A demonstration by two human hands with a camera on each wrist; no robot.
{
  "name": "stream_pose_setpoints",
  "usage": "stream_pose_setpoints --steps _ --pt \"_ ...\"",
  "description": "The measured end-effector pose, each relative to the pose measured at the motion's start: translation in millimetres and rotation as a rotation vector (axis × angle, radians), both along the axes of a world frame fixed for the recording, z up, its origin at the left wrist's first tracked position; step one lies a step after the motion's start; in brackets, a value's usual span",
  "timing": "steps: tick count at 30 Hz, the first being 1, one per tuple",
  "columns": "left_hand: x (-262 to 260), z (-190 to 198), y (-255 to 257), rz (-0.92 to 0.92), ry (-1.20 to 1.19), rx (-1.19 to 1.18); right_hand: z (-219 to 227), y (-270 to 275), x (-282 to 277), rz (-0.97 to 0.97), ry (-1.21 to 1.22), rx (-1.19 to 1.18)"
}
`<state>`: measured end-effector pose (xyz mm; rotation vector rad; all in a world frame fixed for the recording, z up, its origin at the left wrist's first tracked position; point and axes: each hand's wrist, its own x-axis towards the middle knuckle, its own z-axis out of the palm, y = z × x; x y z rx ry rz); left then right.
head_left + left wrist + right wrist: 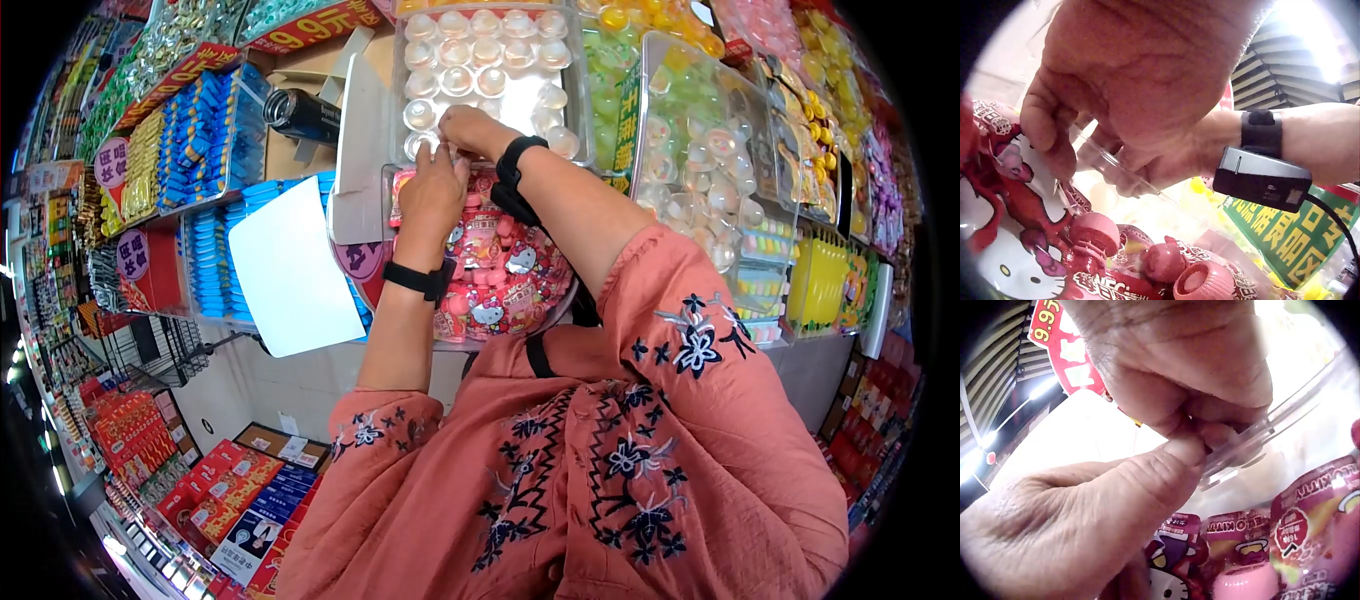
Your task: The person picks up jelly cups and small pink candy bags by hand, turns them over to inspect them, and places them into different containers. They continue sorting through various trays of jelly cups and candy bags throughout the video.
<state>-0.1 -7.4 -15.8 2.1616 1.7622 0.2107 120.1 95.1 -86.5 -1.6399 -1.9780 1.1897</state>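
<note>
A clear tray [399, 100] holds rows of round, pale domed cups [457, 80]. At its near left corner, my left hand [432, 195] and right hand [478, 132] meet, fingertips close together. Curled fingers of the left hand [1141, 69] grip the clear rim [1113, 164] in the left wrist view. In the right wrist view, the right hand [1179, 362] has its fingers bent round that rim [1297, 403], with the left hand [1085, 506] touching them. Whether anything small lies between the fingertips is hidden.
Pink character-print packets [500, 275] lie just below the tray. A white sheet [295, 270] and a black bottle [300, 115] are on the left, beside blue packets [195, 130]. Another clear bin of cups [700, 165] stands on the right.
</note>
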Motion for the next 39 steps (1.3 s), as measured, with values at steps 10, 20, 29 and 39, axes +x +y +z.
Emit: stream_pose_setpoints --steps 10,20,29,39 --pt "1.1 0.0 3.0 0.042 0.055 -0.063 48.6 -4.3 29.9 -0.261 0.039 -0.131" --pt "-0.5 2.7 -3.8 0.007 -0.084 0.116 63.8 -29.9 38.1 0.026 -0.45 0.137" --pt "-2.4 22.0 -19.7 0.009 -0.218 0.145 53.5 -36.8 17.5 0.106 -0.542 0.151" --pt "-12.2 28.9 -32.1 0.078 -0.361 0.157 79.9 -29.4 20.5 -0.072 -0.254 0.079"
